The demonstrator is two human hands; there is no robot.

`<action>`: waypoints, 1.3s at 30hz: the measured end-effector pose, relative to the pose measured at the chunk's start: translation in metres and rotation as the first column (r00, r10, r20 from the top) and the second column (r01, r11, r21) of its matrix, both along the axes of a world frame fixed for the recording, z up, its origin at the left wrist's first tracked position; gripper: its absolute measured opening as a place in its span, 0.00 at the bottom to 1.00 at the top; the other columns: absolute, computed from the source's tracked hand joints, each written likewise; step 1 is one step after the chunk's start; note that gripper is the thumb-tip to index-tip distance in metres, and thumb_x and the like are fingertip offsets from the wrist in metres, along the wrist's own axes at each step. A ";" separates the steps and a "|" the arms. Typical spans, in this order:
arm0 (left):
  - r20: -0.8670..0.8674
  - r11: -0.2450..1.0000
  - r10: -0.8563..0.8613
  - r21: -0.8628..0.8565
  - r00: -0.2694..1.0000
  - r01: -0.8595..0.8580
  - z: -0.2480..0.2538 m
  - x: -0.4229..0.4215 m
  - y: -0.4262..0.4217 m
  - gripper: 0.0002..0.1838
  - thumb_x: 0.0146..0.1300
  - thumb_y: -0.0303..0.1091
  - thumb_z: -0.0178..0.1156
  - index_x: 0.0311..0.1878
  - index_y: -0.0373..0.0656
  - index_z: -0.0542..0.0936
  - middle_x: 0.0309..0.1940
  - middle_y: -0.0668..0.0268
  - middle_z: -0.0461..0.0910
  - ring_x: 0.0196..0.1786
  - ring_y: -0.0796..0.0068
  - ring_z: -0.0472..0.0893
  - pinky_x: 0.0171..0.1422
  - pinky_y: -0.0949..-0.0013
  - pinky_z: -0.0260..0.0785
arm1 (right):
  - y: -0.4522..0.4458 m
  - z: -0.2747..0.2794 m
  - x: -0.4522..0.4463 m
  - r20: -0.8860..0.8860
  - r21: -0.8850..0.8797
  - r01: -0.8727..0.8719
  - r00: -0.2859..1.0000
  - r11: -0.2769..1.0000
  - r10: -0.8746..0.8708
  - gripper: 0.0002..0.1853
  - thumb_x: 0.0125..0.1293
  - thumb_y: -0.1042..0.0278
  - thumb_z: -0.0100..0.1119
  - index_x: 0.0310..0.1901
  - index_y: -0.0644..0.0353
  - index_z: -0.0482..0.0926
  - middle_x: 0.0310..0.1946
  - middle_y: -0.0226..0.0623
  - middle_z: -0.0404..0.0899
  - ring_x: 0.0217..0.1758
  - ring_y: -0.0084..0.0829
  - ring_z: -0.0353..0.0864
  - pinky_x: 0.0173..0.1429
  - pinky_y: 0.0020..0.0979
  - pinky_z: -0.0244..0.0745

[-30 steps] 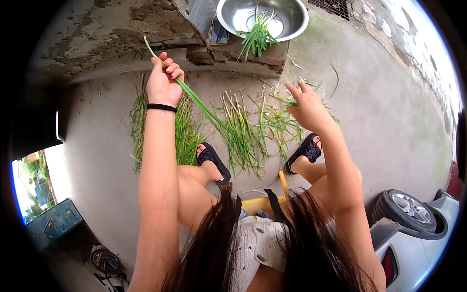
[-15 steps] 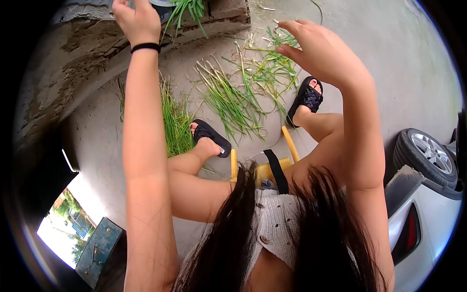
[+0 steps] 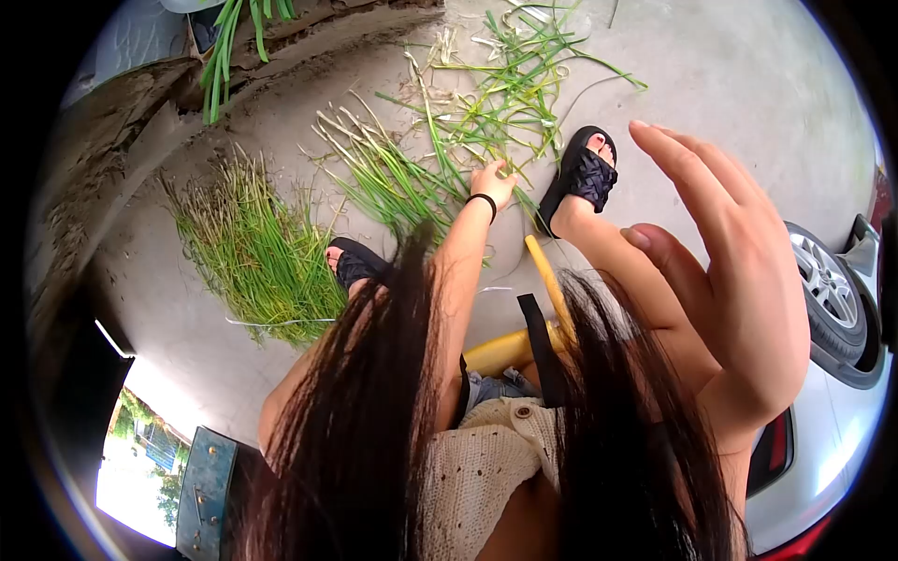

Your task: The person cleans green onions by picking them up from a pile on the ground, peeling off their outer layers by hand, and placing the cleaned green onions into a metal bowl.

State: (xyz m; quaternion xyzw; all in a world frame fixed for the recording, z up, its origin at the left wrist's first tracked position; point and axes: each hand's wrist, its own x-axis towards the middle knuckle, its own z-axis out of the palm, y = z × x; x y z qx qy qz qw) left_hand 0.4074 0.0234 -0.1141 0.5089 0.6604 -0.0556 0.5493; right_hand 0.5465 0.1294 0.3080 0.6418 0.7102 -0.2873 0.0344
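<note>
My left hand (image 3: 493, 184), with a black band at its wrist, is low over the ground at the right edge of the middle pile of green stalks (image 3: 383, 173). Its fingers are curled, and what they hold, if anything, is too small to make out. My right hand (image 3: 730, 252) is raised close to the camera with fingers apart and nothing in it. Scattered green and pale stalks (image 3: 519, 89) lie beyond my left hand. A larger, denser pile of thin green stalks (image 3: 253, 248) lies at the left. Green leaves (image 3: 223, 56) hang over the ledge at the top left.
My two sandalled feet stand near the piles, the right sandal (image 3: 589, 175) beside the scattered stalks. Beneath me is a yellow seat (image 3: 500, 352). A rough ledge (image 3: 309, 42) runs along the upper left. A wheel (image 3: 828, 290) and car body are at the right.
My left hand has come down from the ledge to the stalks on the ground, its fingers now curled. My right hand has moved right and nearer the camera. The view has shifted.
</note>
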 end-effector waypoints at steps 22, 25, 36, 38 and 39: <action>0.778 0.755 0.383 0.046 0.498 -0.654 0.360 -0.061 0.105 0.09 0.61 0.25 0.57 0.42 0.37 0.68 0.37 0.63 0.74 0.37 0.76 0.79 0.40 0.74 0.76 | -0.007 -0.007 -0.037 -0.261 0.178 -0.069 0.958 0.982 0.114 0.16 0.48 0.64 0.68 0.32 0.65 0.75 0.26 0.43 0.79 0.32 0.42 0.78 0.37 0.36 0.72; 0.766 0.789 0.342 0.081 0.544 -0.610 0.399 -0.077 0.103 0.10 0.61 0.27 0.58 0.41 0.38 0.68 0.35 0.64 0.76 0.36 0.76 0.79 0.42 0.74 0.77 | -0.011 0.011 -0.051 -0.469 0.057 0.078 0.882 0.995 -0.042 0.15 0.50 0.63 0.68 0.30 0.66 0.75 0.23 0.42 0.78 0.25 0.37 0.78 0.32 0.33 0.72; 0.835 0.803 0.362 -0.054 0.415 -0.593 0.394 -0.069 0.105 0.15 0.65 0.38 0.54 0.48 0.38 0.66 0.41 0.61 0.77 0.43 0.76 0.78 0.49 0.72 0.71 | -0.018 -0.008 -0.058 -0.783 -0.106 0.383 0.537 0.918 -0.315 0.07 0.60 0.72 0.60 0.35 0.66 0.78 0.24 0.33 0.80 0.27 0.21 0.80 0.29 0.23 0.75; 0.869 0.837 0.355 -0.132 0.344 -0.531 0.385 -0.072 0.106 0.16 0.67 0.40 0.52 0.50 0.39 0.68 0.43 0.62 0.77 0.44 0.74 0.77 0.51 0.71 0.70 | -0.014 -0.013 -0.058 -0.791 -0.157 0.383 0.502 0.910 -0.348 0.07 0.60 0.72 0.59 0.36 0.66 0.78 0.25 0.33 0.80 0.28 0.21 0.80 0.28 0.22 0.75; 0.886 0.855 0.346 -0.162 0.308 -0.493 0.382 -0.073 0.108 0.16 0.68 0.41 0.50 0.51 0.40 0.69 0.44 0.62 0.76 0.44 0.73 0.77 0.52 0.70 0.70 | -0.012 -0.014 -0.057 -0.797 -0.176 0.387 0.484 0.905 -0.361 0.07 0.60 0.72 0.59 0.37 0.67 0.78 0.26 0.33 0.80 0.28 0.21 0.80 0.28 0.21 0.75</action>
